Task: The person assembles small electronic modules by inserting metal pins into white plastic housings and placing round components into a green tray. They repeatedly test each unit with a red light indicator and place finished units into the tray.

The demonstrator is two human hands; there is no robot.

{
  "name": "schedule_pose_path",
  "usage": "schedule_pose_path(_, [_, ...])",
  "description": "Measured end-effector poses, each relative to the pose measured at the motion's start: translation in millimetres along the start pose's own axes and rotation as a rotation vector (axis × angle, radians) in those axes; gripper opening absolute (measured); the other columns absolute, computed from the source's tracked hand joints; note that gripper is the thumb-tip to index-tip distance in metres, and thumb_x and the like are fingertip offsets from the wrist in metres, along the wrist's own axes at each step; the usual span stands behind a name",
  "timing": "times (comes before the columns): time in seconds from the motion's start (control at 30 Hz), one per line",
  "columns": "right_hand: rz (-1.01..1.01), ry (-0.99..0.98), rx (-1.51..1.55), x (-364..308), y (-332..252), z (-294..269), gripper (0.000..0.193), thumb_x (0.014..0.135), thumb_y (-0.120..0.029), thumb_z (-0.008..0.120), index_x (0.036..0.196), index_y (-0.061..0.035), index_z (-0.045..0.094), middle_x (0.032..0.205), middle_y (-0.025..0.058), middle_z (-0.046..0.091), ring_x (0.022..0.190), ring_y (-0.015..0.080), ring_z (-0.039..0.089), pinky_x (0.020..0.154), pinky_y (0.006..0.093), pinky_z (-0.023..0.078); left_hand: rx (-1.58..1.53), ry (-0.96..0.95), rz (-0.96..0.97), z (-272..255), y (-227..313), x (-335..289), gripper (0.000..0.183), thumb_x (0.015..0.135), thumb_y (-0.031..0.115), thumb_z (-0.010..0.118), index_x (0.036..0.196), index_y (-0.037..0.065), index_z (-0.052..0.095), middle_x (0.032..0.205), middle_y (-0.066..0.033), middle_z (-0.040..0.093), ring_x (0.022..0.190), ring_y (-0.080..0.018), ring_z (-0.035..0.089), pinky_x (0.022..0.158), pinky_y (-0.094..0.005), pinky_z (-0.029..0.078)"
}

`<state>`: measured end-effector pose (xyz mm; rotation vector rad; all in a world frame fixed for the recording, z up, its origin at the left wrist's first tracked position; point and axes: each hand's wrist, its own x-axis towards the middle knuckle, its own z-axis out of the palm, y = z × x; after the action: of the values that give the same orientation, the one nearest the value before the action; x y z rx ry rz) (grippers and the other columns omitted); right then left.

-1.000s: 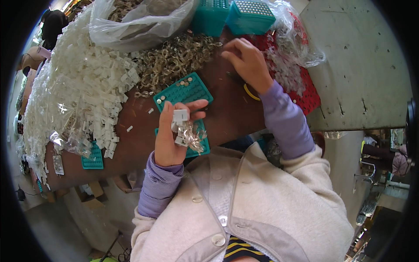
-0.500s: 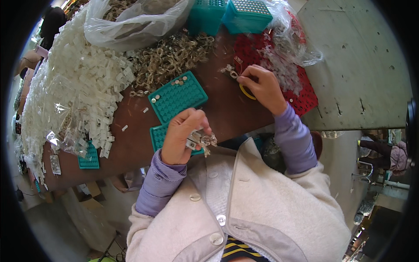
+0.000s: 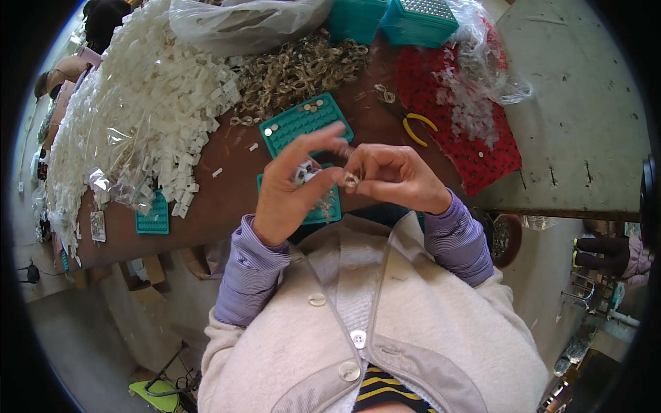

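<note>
In front of my chest the hands have come together above a teal moulded tray (image 3: 333, 210). My left hand (image 3: 286, 193) is closed around a small white plastic box (image 3: 303, 172), its upper fingers smeared by motion. Thin clear wire hangs below this hand over the tray. With closed fingertips my right hand (image 3: 403, 180) pinches a small coil of thin wire (image 3: 351, 180) beside the left thumb. Farther off lies a second teal tray (image 3: 296, 127) with a few round silver button cells in it. Right of it, yellow-handled pliers (image 3: 417, 129) rest partly on a red patterned cloth.
A big heap of white plastic boxes (image 3: 151, 89) fills the left. Behind the trays are piled wire coils (image 3: 303, 76) and a clear plastic bag (image 3: 248, 27). Stacked teal trays (image 3: 418, 24) stand at the back. Clear small pieces lie on the red cloth (image 3: 496, 162), near a pale table (image 3: 564, 110).
My right hand has left the pliers and come left to meet my left hand, bringing the wire coil. The pliers now lie on the table. The view has shifted slightly.
</note>
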<state>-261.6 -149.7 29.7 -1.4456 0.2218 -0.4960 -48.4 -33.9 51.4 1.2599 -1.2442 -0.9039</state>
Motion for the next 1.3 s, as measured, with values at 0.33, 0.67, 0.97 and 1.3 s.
schedule_pose_path(0.33, [-0.248,0.302,-0.439,-6.7,-11.4,16.7,0.036,0.098,-0.012,0.081,0.127,-0.0029,0.062,0.126,0.0142,0.069,0.113,0.0208,0.07,0.091,0.0329,0.061,-0.161,0.032,-0.263,-3.9,-4.4,-12.1,0.016,0.101,0.013,0.077,0.116,0.007,0.079,0.096,0.0024,0.072,0.077,-0.0036,0.066,0.055,-0.0187,0.048])
schedule_pose_path(0.67, [-0.297,0.465,-0.233,-7.6,2.1,24.8,0.029,0.086,0.011,0.079,0.109,-0.0013,0.068,0.107,0.016,0.069,0.087,0.0212,0.069,0.075,0.0311,0.058,-0.479,-0.075,-0.37,-0.7,-12.0,-12.2,0.019,0.102,0.017,0.078,0.118,0.007,0.076,0.097,0.0009,0.072,0.075,-0.0037,0.066,0.052,-0.0191,0.046])
schedule_pose_path(0.97, [-0.581,0.348,-1.139,23.6,-8.6,44.6,0.019,0.076,0.001,0.074,0.094,-0.0038,0.069,0.09,0.0095,0.066,0.084,0.0295,0.069,0.078,0.0445,0.054,-0.347,0.032,-0.345,-6.8,-5.8,-21.0,0.022,0.099,0.015,0.08,0.119,0.006,0.073,0.101,0.0008,0.069,0.076,-0.0052,0.066,0.061,-0.0195,0.05])
schedule_pose_path(1.3, [-0.41,0.316,-1.007,45.4,-1.0,69.8,0.018,0.087,0.009,0.07,0.1,-0.0011,0.063,0.082,0.015,0.062,0.067,0.0357,0.064,0.059,0.0414,0.05,0.007,0.299,0.014,-66.3,17.3,-17.8,0.049,0.088,0.01,0.09,0.13,0.009,0.065,0.098,-0.0017,0.071,0.076,-0.0058,0.064,0.066,-0.0218,0.052])
